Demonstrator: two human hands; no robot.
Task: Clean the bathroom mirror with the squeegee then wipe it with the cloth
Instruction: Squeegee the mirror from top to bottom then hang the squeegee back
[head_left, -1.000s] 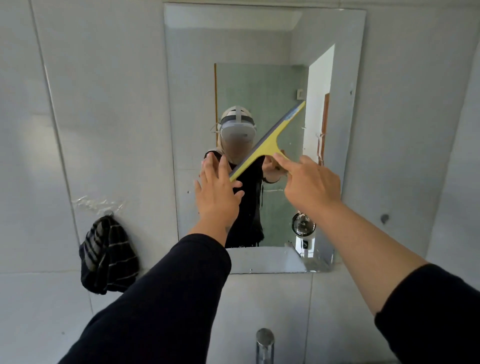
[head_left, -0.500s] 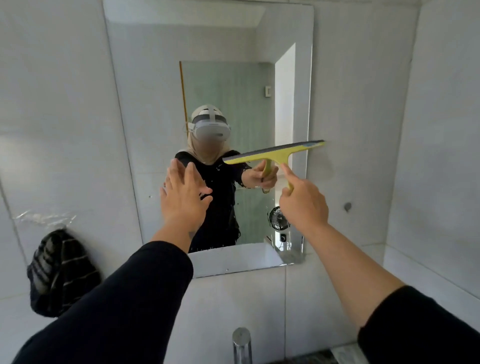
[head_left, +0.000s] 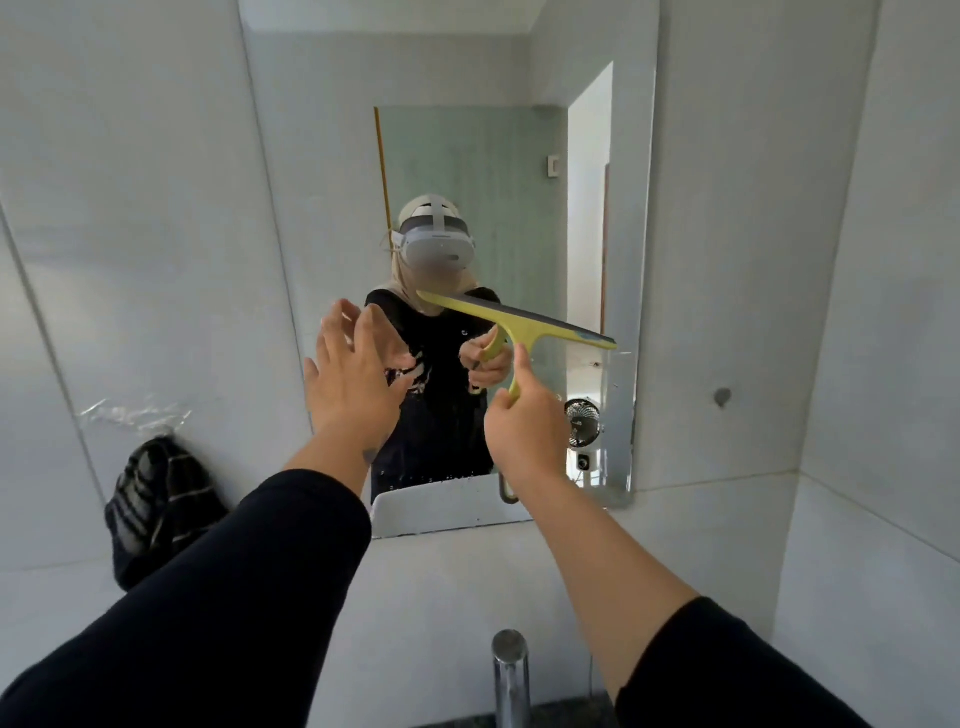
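A frameless mirror (head_left: 322, 171) hangs on the white tiled wall and reflects a person with a headset. My right hand (head_left: 524, 415) grips the handle of a yellow squeegee (head_left: 519, 319), whose blade lies against the glass, slanting down to the right across the mirror's lower middle. My left hand (head_left: 353, 379) is raised in front of the mirror's left part, fingers spread, holding nothing. A dark striped cloth (head_left: 156, 509) hangs on the wall left of the mirror, below its bottom edge.
A chrome tap (head_left: 511, 675) rises at the bottom centre. Crumpled clear plastic (head_left: 135, 413) sticks to the wall above the cloth. A small round hook (head_left: 722, 397) sits on the wall right of the mirror. A side wall closes in at the right.
The squeegee blade has turned from rising to the right, through level, to slanting down to the right, and sits lower on the glass. My left hand has stayed open near the mirror.
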